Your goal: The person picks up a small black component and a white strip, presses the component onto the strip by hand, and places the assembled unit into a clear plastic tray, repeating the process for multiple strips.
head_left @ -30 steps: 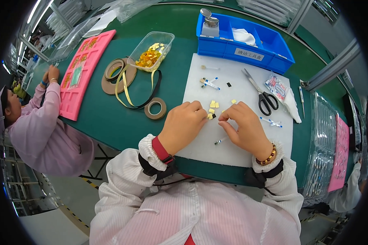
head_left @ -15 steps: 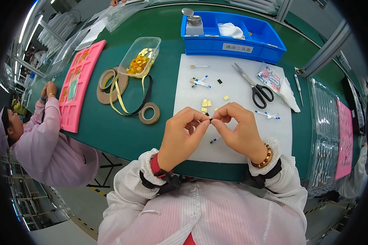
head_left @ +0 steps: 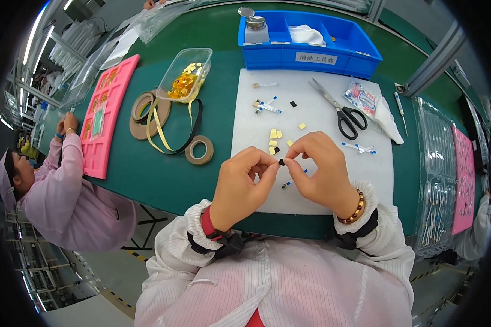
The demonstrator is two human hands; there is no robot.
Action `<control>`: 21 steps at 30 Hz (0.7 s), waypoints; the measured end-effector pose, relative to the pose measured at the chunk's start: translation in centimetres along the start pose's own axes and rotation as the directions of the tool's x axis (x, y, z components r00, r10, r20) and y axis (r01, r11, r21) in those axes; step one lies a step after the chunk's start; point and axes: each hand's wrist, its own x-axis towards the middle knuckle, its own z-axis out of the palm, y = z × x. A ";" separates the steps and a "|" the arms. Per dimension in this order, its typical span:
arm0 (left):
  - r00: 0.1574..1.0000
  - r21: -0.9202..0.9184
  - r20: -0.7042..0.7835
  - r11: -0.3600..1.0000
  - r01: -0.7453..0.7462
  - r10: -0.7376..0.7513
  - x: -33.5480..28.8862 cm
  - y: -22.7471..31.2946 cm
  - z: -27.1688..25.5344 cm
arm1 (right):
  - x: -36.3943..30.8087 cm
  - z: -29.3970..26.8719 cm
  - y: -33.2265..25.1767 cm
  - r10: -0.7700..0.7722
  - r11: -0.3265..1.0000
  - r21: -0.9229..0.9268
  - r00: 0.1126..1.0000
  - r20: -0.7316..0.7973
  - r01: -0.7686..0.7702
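Note:
A small black square piece (head_left: 281,162) sits between my two hands, at the fingertips. My left hand (head_left: 244,182) is closed in a pinch at its left side. Thumb and forefinger of my right hand (head_left: 321,173) pinch at its right side. Beyond the fingers, several pale yellow squares (head_left: 276,133) lie on the white mat (head_left: 256,201), with another black square (head_left: 293,104) farther off. A small blue-and-white flex cable (head_left: 287,185) rests below the pinch, partly hidden by my right hand. More such cables (head_left: 268,106) lie crossed at the mat's left side.
Black-handled scissors (head_left: 341,111) and a third cable group (head_left: 359,148) lie to the right. A blue divided bin (head_left: 311,58) stands behind the mat. Left are tape rolls (head_left: 199,150), a clear tub (head_left: 186,76), a pink tray (head_left: 110,111) and a seated co-worker (head_left: 65,191).
My fingertips have drawn slightly apart, the right hand shifting a little, so more of the black piece shows between them. The cable below my right hand is more exposed.

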 end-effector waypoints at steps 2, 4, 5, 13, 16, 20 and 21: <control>1.000 -0.025 -0.025 1.000 -0.004 0.003 0.0 -0.1 0.2 | 0.0 0.1 -0.4 -0.101 0.986 -0.138 0.991 -0.086 0.089; 0.999 -0.053 -0.047 0.999 -0.010 0.007 0.0 0.0 0.4 | -0.1 0.1 -0.8 -0.184 0.958 -0.236 0.980 -0.071 0.163; 0.999 -0.056 -0.043 0.998 -0.025 0.023 0.1 0.1 0.5 | -0.2 0.2 -0.7 -0.182 0.958 -0.237 0.981 -0.071 0.161; 0.987 0.097 -0.045 0.984 -0.150 0.155 0.0 0.4 0.8 | -0.4 0.3 -0.2 -0.170 0.970 -0.187 0.983 -0.074 0.154; 0.967 0.155 -0.074 0.961 -0.229 0.242 -0.1 0.6 1.1 | -0.4 0.4 -0.2 -0.167 0.977 -0.149 0.984 -0.070 0.155; 0.954 0.181 -0.102 0.948 -0.260 0.281 -0.4 0.7 1.3 | -0.5 0.5 -0.4 -0.150 0.979 -0.149 0.986 -0.073 0.138; 0.955 0.180 -0.102 0.950 -0.256 0.277 -0.4 0.8 1.3 | -0.5 0.6 -0.4 -0.145 0.982 -0.137 0.986 -0.078 0.133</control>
